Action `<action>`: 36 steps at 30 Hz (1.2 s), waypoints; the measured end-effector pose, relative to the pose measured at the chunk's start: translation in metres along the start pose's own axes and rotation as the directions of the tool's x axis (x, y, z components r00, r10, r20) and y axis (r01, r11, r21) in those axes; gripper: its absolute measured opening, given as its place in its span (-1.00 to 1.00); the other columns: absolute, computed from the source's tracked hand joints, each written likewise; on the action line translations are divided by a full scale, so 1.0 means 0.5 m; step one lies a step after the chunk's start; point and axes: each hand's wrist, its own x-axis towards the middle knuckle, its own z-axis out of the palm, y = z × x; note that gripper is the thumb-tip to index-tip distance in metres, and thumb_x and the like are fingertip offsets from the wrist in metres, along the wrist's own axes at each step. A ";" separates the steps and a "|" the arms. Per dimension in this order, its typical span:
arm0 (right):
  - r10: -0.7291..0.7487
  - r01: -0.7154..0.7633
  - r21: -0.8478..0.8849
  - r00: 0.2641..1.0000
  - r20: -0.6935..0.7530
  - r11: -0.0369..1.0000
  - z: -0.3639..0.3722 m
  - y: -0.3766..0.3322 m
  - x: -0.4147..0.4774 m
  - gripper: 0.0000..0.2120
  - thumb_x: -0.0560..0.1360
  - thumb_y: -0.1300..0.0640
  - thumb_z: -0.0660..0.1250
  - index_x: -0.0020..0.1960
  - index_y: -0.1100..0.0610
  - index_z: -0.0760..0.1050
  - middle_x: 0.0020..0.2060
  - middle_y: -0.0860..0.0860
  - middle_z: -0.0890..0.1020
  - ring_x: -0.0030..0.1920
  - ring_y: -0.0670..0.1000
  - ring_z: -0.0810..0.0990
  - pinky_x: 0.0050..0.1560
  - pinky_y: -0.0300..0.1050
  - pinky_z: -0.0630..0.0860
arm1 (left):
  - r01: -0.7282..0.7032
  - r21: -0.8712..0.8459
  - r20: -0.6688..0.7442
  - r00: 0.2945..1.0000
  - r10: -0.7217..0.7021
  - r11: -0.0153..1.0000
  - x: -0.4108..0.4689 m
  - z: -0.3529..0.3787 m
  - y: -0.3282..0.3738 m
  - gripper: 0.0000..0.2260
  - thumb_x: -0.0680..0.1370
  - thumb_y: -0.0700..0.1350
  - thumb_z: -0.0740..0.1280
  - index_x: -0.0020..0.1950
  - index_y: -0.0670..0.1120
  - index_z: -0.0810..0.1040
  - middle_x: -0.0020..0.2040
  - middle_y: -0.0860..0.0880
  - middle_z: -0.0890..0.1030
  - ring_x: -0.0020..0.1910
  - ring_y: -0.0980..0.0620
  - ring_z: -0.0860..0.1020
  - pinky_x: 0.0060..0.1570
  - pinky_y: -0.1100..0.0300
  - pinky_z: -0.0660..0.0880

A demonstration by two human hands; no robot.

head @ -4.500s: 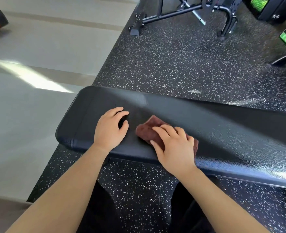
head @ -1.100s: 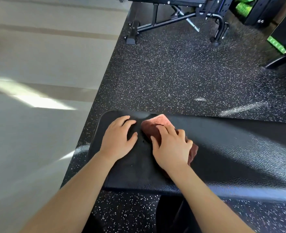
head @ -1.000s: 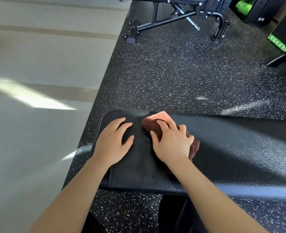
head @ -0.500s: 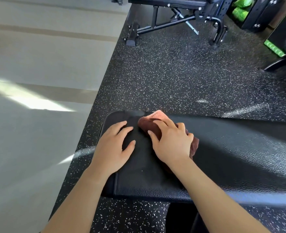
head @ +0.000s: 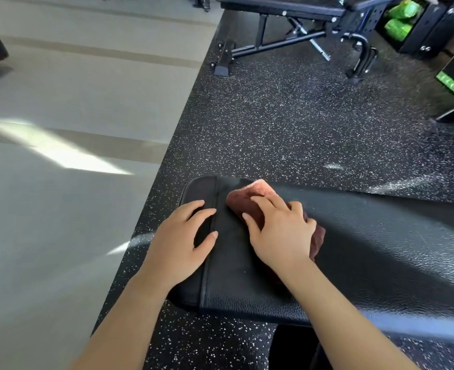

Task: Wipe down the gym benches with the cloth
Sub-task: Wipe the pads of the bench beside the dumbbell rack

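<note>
Head view is showing the right hand [head: 279, 233] pressing, fingers extended, on a crumpled reddish-brown terry cloth [head: 240, 202] near the left end of the black padded vinyl table [head: 380, 249]; the left hand [head: 183, 241] is resting open beside it.

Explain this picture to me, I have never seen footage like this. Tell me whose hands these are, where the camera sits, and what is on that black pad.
There is no machine here. A person wears a camera on the head, looking forward and down, so you see their own two arms. The long black padded surface is a gym bench, standing on a speckled rubber floor. The left hand rests flat on the pad near the bench's end and holds nothing. The right hand presses a reddish-brown cloth onto the pad, fingers spread over it, to wipe the surface. A second bench stands farther back.
</note>
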 end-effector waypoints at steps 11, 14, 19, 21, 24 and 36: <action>-0.034 0.027 0.053 0.991 0.132 0.998 0.008 -0.100 0.149 -0.67 0.51 -0.21 0.13 0.20 -0.10 0.40 0.13 -0.03 0.51 0.17 0.18 0.36 0.06 0.20 0.29 | 0.125 -0.115 0.038 0.992 -0.121 0.986 -0.013 -0.036 -0.033 -0.65 0.53 0.05 0.25 0.31 0.09 0.43 0.38 0.17 0.32 0.31 0.15 0.33 0.17 0.27 0.29; -0.100 0.094 0.095 0.993 0.065 0.991 0.004 -0.082 0.073 -0.65 0.50 -0.22 0.14 0.23 -0.15 0.39 0.22 -0.11 0.46 0.17 0.14 0.35 0.04 0.16 0.30 | 0.142 -0.141 0.040 0.990 -0.137 0.980 -0.013 -0.043 -0.039 -0.67 0.53 0.04 0.26 0.30 0.09 0.44 0.34 0.15 0.36 0.24 0.16 0.38 0.14 0.28 0.32; -0.081 0.078 0.057 0.996 0.050 0.995 0.005 -0.092 0.008 -0.64 0.49 -0.24 0.12 0.24 -0.18 0.39 0.24 -0.16 0.44 0.15 0.12 0.35 0.00 0.13 0.29 | 0.177 -0.204 0.069 0.984 -0.166 0.963 -0.016 -0.059 -0.051 -0.67 0.52 0.01 0.27 0.29 0.08 0.45 0.27 0.12 0.42 0.18 0.14 0.44 0.17 0.14 0.43; -0.061 0.054 0.077 0.994 0.087 0.996 0.006 -0.117 0.042 -0.65 0.51 -0.22 0.12 0.25 -0.17 0.38 0.26 -0.15 0.42 0.17 0.13 0.33 0.00 0.12 0.26 | 0.191 -0.209 0.064 0.981 -0.182 0.959 -0.020 -0.069 -0.058 -0.67 0.53 0.01 0.27 0.29 0.09 0.44 0.27 0.13 0.43 0.16 0.15 0.45 0.17 0.13 0.44; -0.070 0.058 0.079 0.985 0.158 0.995 0.014 -0.164 0.110 -0.65 0.52 -0.20 0.10 0.25 -0.14 0.38 0.26 -0.09 0.43 0.20 0.16 0.31 0.06 0.17 0.24 | 0.211 -0.228 0.036 0.977 -0.209 0.951 -0.029 -0.084 -0.070 -0.68 0.53 0.02 0.26 0.29 0.11 0.43 0.24 0.18 0.42 0.09 0.23 0.45 0.09 0.24 0.43; -0.220 0.199 0.153 0.966 0.139 0.968 -0.012 -0.153 0.006 -0.65 0.51 -0.23 0.11 0.25 -0.18 0.37 0.25 -0.15 0.43 0.22 0.13 0.32 0.08 0.15 0.28 | 0.296 -0.280 -0.048 0.946 -0.321 0.913 -0.039 -0.080 -0.087 -0.75 0.53 0.00 0.26 0.20 0.15 0.48 0.13 0.20 0.44 0.08 0.27 0.38 -0.08 0.42 0.25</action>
